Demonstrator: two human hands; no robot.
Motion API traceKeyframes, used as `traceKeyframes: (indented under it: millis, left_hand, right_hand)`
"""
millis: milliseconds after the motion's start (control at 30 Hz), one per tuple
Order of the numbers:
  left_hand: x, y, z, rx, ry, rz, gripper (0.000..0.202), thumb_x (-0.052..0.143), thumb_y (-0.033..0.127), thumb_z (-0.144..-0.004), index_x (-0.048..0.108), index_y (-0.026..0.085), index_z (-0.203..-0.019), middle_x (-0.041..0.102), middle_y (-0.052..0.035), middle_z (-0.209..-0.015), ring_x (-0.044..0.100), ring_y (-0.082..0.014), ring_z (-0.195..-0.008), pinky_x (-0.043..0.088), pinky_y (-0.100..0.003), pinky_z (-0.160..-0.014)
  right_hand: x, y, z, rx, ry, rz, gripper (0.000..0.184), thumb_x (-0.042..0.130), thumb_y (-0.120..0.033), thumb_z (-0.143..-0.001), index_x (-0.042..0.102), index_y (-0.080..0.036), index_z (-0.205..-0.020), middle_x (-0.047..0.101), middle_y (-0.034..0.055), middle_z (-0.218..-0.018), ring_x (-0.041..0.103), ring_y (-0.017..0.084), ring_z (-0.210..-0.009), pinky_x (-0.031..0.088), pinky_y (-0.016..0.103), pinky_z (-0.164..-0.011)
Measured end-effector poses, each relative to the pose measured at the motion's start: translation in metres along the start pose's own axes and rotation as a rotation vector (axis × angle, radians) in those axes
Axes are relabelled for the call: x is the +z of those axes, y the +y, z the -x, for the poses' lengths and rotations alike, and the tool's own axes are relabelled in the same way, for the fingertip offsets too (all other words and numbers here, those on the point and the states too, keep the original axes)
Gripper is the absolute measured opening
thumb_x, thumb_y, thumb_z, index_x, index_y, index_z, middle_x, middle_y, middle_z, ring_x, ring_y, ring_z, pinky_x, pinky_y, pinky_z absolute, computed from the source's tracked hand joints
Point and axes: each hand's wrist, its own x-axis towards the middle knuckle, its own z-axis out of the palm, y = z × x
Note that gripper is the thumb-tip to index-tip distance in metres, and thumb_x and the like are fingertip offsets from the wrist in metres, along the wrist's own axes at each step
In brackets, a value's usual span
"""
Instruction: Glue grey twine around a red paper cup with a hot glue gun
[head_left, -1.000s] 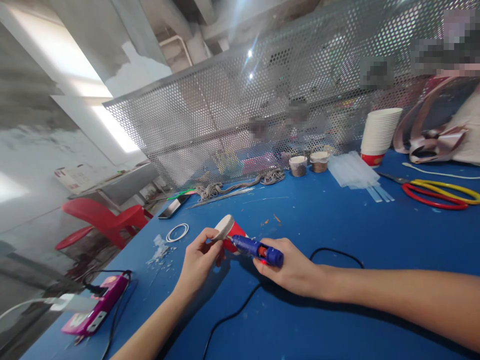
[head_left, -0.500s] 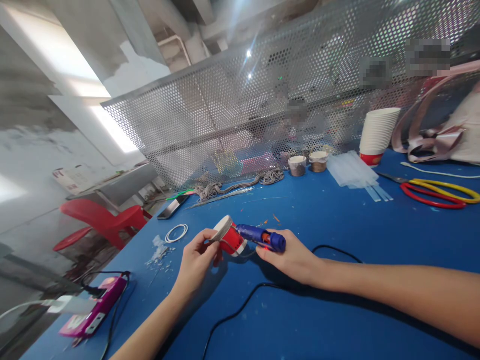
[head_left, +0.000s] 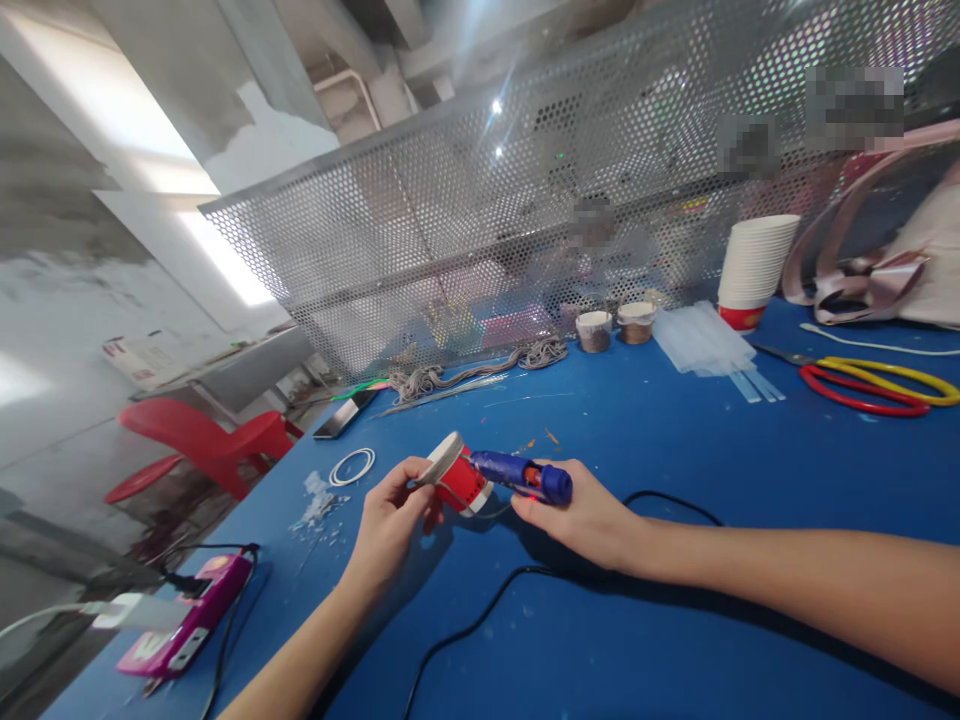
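Observation:
My left hand (head_left: 397, 513) pinches a red and white paper cup (head_left: 463, 482) by its rim end. The cup lies tilted in the air above the blue table, with grey cord around its rim and a strand near its base. My right hand (head_left: 581, 515) is wrapped round a blue glue gun (head_left: 517, 474) with a small red light glowing on it. The gun's nozzle end meets the side of the cup; whether it touches or hovers just off the surface I cannot tell. A black cable runs across the table below my right hand.
A purple power strip (head_left: 187, 622) sits at the left edge. Behind lie a phone (head_left: 345, 414), grey cord (head_left: 420, 382), two wrapped cups, glue sticks (head_left: 701, 340), stacked paper cups (head_left: 757, 262) and scissors (head_left: 862, 386). A perforated metal screen (head_left: 420, 220) stands along the back.
Hardly anything differs. The cup and the glue gun stay together in nearly the same place, and the whole view has shifted very slightly.

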Motion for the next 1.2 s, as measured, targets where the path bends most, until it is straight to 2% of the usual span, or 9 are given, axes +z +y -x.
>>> traceKeyframes:
  millis: [133,333,633,900,1067,1200]
  left_hand:
    - [-0.0006,-0.0011,0.0000,0.005,-0.016,-0.003,0.006,0.056,0.020,-0.078,0.060,0.017,-0.074,0.057,0.0046,-0.060,0.050,-0.0076,-0.048,0.037,-0.019,-0.043]
    - [0.0004,0.0015,0.0008,0.019,-0.004,-0.017,0.007,0.056,0.019,-0.078,0.060,0.017,-0.073,0.056,0.0042,-0.059,0.050,-0.0081,-0.048,0.037,-0.019,-0.043]
    - [-0.0005,-0.0008,-0.0008,0.003,-0.002,-0.024,0.006,0.056,0.019,-0.077,0.059,0.017,-0.073,0.056,0.0041,-0.058,0.048,-0.0084,-0.048,0.036,-0.020,-0.043]
    - [0.0019,0.0014,0.0014,0.016,-0.015,-0.038,0.006,0.057,0.021,-0.077,0.059,0.016,-0.073,0.056,0.0035,-0.058,0.048,-0.0087,-0.046,0.037,-0.021,-0.043]
    - [0.0028,0.0027,0.0011,0.018,-0.005,-0.046,0.007,0.056,0.021,-0.077,0.058,0.017,-0.072,0.054,0.0043,-0.054,0.046,-0.0087,-0.046,0.036,-0.021,-0.043]
    - [0.0035,0.0046,0.0012,0.009,-0.003,-0.057,0.007,0.056,0.022,-0.076,0.058,0.017,-0.071,0.054,0.0043,-0.055,0.046,-0.0084,-0.045,0.036,-0.020,-0.043]
  right_hand:
    - [0.0013,-0.0028,0.0024,-0.033,-0.019,0.024,0.018,0.055,-0.024,-0.073,0.044,-0.019,-0.061,0.040,-0.0057,-0.056,0.033,0.008,-0.051,0.029,0.022,-0.049]
    - [0.0002,-0.0029,0.0002,0.087,-0.027,-0.088,0.019,0.053,-0.025,-0.076,0.044,-0.020,-0.059,0.038,-0.0074,-0.048,0.033,0.007,-0.045,0.027,0.022,-0.046]
    - [-0.0002,-0.0048,0.0010,0.116,-0.054,-0.086,0.020,0.053,-0.024,-0.076,0.045,-0.019,-0.059,0.038,-0.0074,-0.048,0.033,0.006,-0.043,0.025,0.021,-0.044]
    - [0.0042,-0.0076,0.0036,0.019,-0.071,-0.004,0.018,0.055,-0.021,-0.074,0.044,-0.018,-0.060,0.039,-0.0059,-0.055,0.031,0.007,-0.050,0.028,0.020,-0.046]
    - [-0.0002,-0.0028,-0.0003,0.065,-0.021,-0.009,0.017,0.054,-0.023,-0.076,0.046,-0.018,-0.062,0.042,-0.0062,-0.052,0.036,0.007,-0.047,0.029,0.021,-0.045]
    - [0.0005,-0.0032,0.0007,0.052,-0.033,-0.001,0.017,0.054,-0.023,-0.076,0.045,-0.018,-0.062,0.041,-0.0062,-0.052,0.034,0.007,-0.048,0.029,0.020,-0.045]
